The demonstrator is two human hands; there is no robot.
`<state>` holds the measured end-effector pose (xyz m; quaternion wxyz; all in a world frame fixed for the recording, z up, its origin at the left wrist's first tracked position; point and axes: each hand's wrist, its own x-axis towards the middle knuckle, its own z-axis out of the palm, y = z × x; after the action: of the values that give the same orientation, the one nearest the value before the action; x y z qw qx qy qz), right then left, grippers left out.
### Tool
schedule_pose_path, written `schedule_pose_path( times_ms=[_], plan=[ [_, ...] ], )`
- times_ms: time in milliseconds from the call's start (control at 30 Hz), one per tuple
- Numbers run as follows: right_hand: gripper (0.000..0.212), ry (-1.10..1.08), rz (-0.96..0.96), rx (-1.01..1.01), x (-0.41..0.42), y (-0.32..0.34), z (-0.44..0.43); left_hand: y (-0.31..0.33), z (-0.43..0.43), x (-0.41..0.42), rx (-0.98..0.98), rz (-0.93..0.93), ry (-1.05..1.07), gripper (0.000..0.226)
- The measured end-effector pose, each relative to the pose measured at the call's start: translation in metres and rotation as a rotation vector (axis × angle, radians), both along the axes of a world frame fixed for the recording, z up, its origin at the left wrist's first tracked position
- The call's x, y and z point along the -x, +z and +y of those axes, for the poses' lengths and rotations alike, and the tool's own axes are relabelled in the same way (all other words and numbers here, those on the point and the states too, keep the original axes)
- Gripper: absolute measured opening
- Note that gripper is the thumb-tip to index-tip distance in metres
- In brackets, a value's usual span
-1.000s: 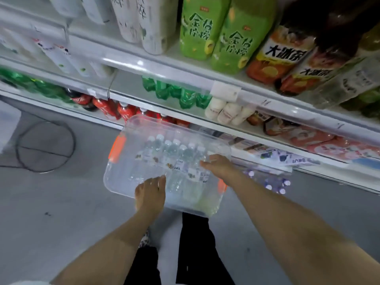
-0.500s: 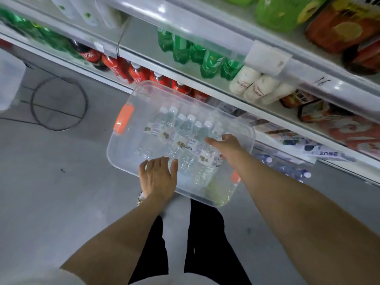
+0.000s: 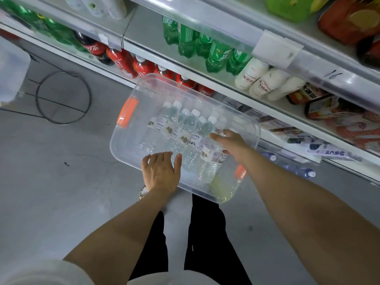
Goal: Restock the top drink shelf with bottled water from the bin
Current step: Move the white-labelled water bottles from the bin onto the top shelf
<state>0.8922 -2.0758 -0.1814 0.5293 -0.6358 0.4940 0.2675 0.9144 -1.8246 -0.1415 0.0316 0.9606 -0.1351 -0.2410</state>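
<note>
Nearest to the camera, both bare forearms reach down over the grey floor [image 3: 61, 182]. The left hand [image 3: 160, 173] is open, its fingers spread and straight, laid over the near rim of the clear bin [image 3: 133, 136]. The right hand [image 3: 232, 145] has its thumb across the rightmost bottle [image 3: 209, 161]. It seems to grip this bottle, though the fingers below are mostly hidden.

The bin stands on the floor at the foot of the shelves, with an orange handle at each short end. About seven water bottles [image 3: 185, 132] lie in it side by side, touching each other. Their long axes are parallel and go across the bin. The white caps point away from the person, toward the shelves, and the bases point to the near rim.

Beyond is a shelf [image 3: 148, 31] with green soda bottles. The top drink shelf I cannot identify here. I judge the restocking to be at an early stage: no bottle is lifted out yet, and nearly all the work is left.
</note>
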Motion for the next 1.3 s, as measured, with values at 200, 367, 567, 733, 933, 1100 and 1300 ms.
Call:
schedule_pose_path(
  times_ms=[200,367,567,733,933,1100,1300],
  plan=[
    [0.044,-0.074,-0.024,-0.101,-0.001,-0.001,-0.005,-0.001,0.001,0.000,-0.024,0.002,-0.001,0.077],
    [0.081,0.050,-0.024,0.009,-0.002,0.003,-0.002,0.000,0.000,0.000,-0.029,0.008,0.005,0.079],
    [0.043,-0.098,-0.011,-0.127,-0.005,0.002,-0.002,-0.001,0.000,-0.001,-0.047,0.011,-0.001,0.085],
    [0.064,-0.002,-0.030,-0.115,-0.004,0.003,-0.008,0.000,0.000,-0.001,-0.065,0.025,-0.004,0.083],
    [0.079,0.115,-0.074,-0.052,0.002,0.000,-0.002,0.000,0.000,0.000,-0.072,0.038,-0.010,0.082],
    [0.058,-0.024,-0.126,-0.197,0.005,0.006,-0.003,0.000,0.001,0.000,-0.072,0.043,-0.017,0.083],
    [0.068,-0.024,-0.191,-0.028,0.012,0.030,0.009,0.008,0.004,-0.005,0.045,0.115,0.015,0.088]
  ],
)
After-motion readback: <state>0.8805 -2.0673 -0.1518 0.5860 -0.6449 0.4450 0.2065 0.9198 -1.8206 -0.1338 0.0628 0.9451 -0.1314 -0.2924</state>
